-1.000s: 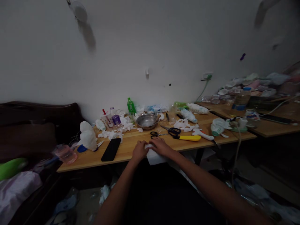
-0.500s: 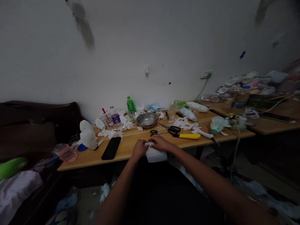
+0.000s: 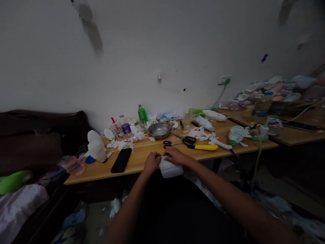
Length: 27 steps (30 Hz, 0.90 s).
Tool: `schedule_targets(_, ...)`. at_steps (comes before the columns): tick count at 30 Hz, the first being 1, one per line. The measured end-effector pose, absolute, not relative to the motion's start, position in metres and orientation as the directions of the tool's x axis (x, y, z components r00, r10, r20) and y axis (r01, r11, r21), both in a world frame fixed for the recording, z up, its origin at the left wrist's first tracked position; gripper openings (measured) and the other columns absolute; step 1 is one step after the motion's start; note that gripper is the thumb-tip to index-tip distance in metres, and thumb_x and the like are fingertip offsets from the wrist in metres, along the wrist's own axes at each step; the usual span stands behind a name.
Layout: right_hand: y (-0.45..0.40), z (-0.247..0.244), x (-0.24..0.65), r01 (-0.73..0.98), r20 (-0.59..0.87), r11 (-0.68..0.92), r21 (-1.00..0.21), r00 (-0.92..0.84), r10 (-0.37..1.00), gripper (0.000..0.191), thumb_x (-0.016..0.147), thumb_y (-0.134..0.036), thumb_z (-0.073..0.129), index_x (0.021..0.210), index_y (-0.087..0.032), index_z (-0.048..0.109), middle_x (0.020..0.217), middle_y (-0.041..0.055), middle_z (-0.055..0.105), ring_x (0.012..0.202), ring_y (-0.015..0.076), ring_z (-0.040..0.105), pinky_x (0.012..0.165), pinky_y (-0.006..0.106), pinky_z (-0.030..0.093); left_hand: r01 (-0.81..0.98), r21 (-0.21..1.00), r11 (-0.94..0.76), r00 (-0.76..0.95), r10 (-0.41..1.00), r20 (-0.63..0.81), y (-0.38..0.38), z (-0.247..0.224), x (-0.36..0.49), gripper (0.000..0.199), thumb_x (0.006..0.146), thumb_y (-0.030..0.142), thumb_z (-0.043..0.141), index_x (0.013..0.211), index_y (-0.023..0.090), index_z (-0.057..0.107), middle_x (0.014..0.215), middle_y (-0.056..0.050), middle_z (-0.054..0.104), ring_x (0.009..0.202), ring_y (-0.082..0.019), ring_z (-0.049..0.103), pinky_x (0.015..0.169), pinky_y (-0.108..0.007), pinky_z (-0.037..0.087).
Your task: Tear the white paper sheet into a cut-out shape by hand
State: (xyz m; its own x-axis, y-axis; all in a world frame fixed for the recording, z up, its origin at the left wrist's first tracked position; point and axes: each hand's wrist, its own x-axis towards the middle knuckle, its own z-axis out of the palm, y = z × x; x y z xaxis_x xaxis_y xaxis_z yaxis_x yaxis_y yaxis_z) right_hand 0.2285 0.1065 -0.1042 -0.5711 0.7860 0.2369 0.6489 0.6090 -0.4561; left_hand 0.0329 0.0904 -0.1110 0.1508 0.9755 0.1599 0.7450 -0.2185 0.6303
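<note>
A white sheet (image 3: 171, 169), paper or tissue, hangs over the near edge of the wooden table (image 3: 142, 159). My left hand (image 3: 152, 162) pinches its upper left corner with curled fingers. Along the top edge, my right hand (image 3: 175, 156) is closed on the same sheet, its fingers bent over it. The fingertips of both hands are close together and partly hidden. Just beyond them lie small black-handled scissors (image 3: 167, 144) and a larger pair of scissors (image 3: 189, 140).
Behind the scissors stands a metal bowl (image 3: 159, 130). A yellow-handled tool (image 3: 205, 147) and a white-handled tool (image 3: 220, 143) lie to the right, a black phone (image 3: 121, 160) to the left. Crumpled tissue (image 3: 120, 144), a green bottle (image 3: 142, 113) and wrapped white bundles (image 3: 214, 115) crowd the back.
Both hands still hold the white sheet at the table edge. The right fingers have shifted slightly on it, and the whole view has moved a little.
</note>
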Motion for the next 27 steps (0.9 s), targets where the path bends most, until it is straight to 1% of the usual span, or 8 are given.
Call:
schedule_targets(5,0.11,-0.104,0.229,0.616,0.199,0.566,-0.548,-0.561,0.804,0.025,0.092,-0.035,0.063,0.108,-0.015,0.064,0.112,0.0061,0.065,0.1,0.0207,0.064,0.088,0.043,0.053,0.697,0.684,-0.213,0.177,0.976,0.124,0.087,-0.106,0.031,0.016,0.088,0.031,0.065,0.092,0.015,0.066,0.101,-0.005,0.067,0.098,-0.021,0.062,0.091,-0.044,0.049)
schedule_targets(10,0.098,-0.095,0.23,0.536,0.162,0.495,-0.684,-0.55,0.819,0.022,0.093,-0.036,0.062,0.097,-0.014,0.065,0.091,0.0017,0.067,0.077,0.0139,0.065,0.071,0.032,0.056,0.575,0.801,-0.168,0.219,0.975,0.047,0.071,-0.087,0.027,0.022,0.087,0.037,0.065,0.082,0.015,0.066,0.077,0.0,0.065,0.073,-0.015,0.061,0.072,-0.033,0.05)
schedule_targets(18,0.033,-0.078,0.216,0.409,0.337,0.468,-0.784,-0.354,0.873,0.022,0.095,-0.035,0.059,0.095,-0.014,0.066,0.087,0.0016,0.07,0.08,0.015,0.068,0.073,0.032,0.055,0.325,0.945,-0.047,0.085,0.996,0.02,0.013,-0.069,0.028,0.047,0.076,0.061,0.06,0.078,0.015,0.068,0.063,-0.001,0.063,0.057,-0.015,0.055,0.053,-0.027,0.043)
schedule_targets(21,0.021,-0.08,0.207,0.425,0.433,0.487,-0.763,-0.223,0.873,0.019,0.094,-0.033,0.058,0.093,-0.016,0.067,0.084,0.0031,0.072,0.076,0.0156,0.068,0.069,0.03,0.055,0.294,0.954,-0.064,-0.106,0.989,0.099,-0.009,-0.066,0.029,0.044,0.073,0.057,0.066,0.089,0.016,0.068,0.087,-0.008,0.071,0.081,-0.023,0.064,0.074,-0.034,0.051)
schedule_targets(24,0.012,-0.08,0.202,0.489,0.563,0.532,-0.691,-0.097,0.821,0.021,0.095,-0.033,0.053,0.104,-0.018,0.067,0.092,0.0078,0.073,0.083,0.0206,0.067,0.076,0.035,0.054,0.206,0.975,-0.087,-0.335,0.93,0.154,-0.038,-0.064,0.034,0.049,0.084,0.053,0.054,0.123,0.023,0.054,0.134,-0.01,0.058,0.124,-0.026,0.052,0.105,-0.037,0.04)
schedule_targets(25,0.007,-0.079,0.202,0.511,0.615,0.563,-0.649,-0.082,0.784,0.023,0.096,-0.032,0.053,0.108,-0.019,0.067,0.096,0.0095,0.073,0.089,0.0227,0.066,0.081,0.038,0.052,0.112,0.99,-0.081,-0.377,0.919,0.117,-0.049,-0.066,0.038,0.048,0.089,0.051,0.046,0.13,0.026,0.048,0.14,-0.009,0.054,0.13,-0.023,0.049,0.108,-0.036,0.039)
schedule_targets(26,0.0,-0.078,0.202,0.528,0.669,0.604,-0.597,-0.087,0.738,0.023,0.097,-0.031,0.052,0.111,-0.019,0.066,0.099,0.0105,0.073,0.093,0.0243,0.065,0.085,0.041,0.05,-0.142,0.989,-0.044,-0.399,0.917,-0.017,-0.059,-0.068,0.042,0.045,0.09,0.049,0.043,0.128,0.027,0.049,0.139,-0.009,0.056,0.13,-0.022,0.05,0.109,-0.036,0.038)
schedule_targets(27,-0.008,-0.076,0.202,0.536,0.721,0.652,-0.535,-0.111,0.684,0.023,0.097,-0.029,0.052,0.112,-0.019,0.066,0.101,0.0108,0.073,0.096,0.025,0.064,0.089,0.043,0.048,-0.25,0.968,0.021,-0.355,0.928,-0.112,-0.068,-0.072,0.046,0.044,0.091,0.049,0.035,0.124,0.025,0.052,0.135,-0.012,0.059,0.127,-0.023,0.054,0.107,-0.04,0.042)
